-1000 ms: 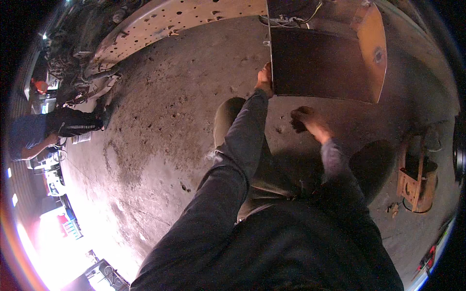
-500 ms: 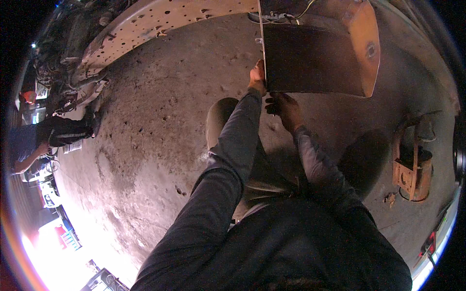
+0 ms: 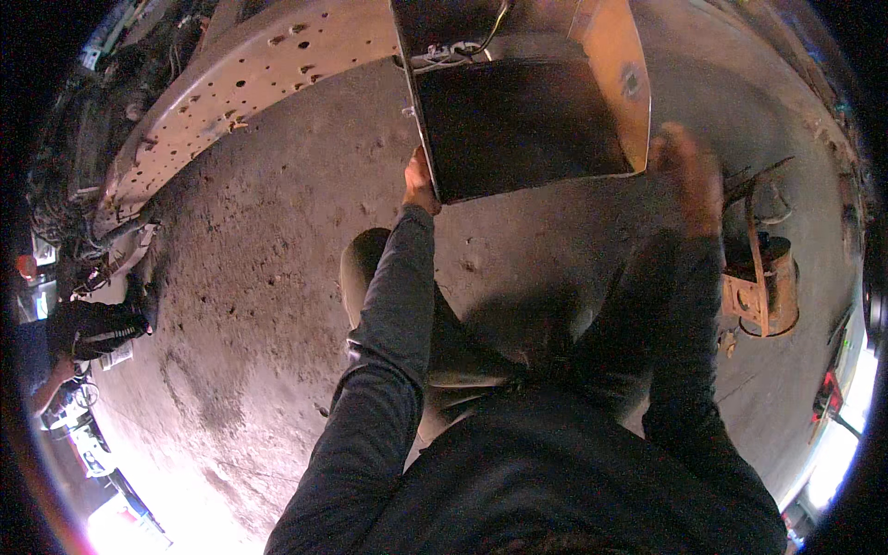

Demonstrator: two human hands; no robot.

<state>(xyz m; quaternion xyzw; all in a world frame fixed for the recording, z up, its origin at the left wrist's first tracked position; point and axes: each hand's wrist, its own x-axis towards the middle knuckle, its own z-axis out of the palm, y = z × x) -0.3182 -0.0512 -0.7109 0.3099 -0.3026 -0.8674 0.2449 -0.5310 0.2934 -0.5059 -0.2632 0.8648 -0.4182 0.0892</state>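
- Your dark long sleeves fill the lower view; both forearms reach up and away from you over the rough, stained concrete floor (image 3: pixel 268 277).
- Your left hand (image 3: pixel 421 182) is closed on the lower left edge of the rusty orange sheet-metal box (image 3: pixel 527 111), fingers wrapped around the corner.
- Your right hand (image 3: pixel 689 171) is raised just beside the box's right wall. It is motion-blurred; you cannot tell whether it is open or gripping.
- The box sits ahead of you, tilted, its dark flat inner panel facing you. Its walls are thin, hard-edged and rust-pitted.
- Risk: with only one hand confirmed on the box, it may swing or slip off the corner grip. Thin edges can cut bare fingers.
- Loose wires (image 3: pixel 462 46) hang at the box's upper rim; a sudden pull could snag them.
- A rusty orange metal bracket fixture (image 3: pixel 763 287) stands near your right side; a dropped box could strike it.
- Farther left, a long perforated steel beam (image 3: pixel 240 83) curves across the floor.
- Another person (image 3: pixel 83 333) crouches at the far left edge.
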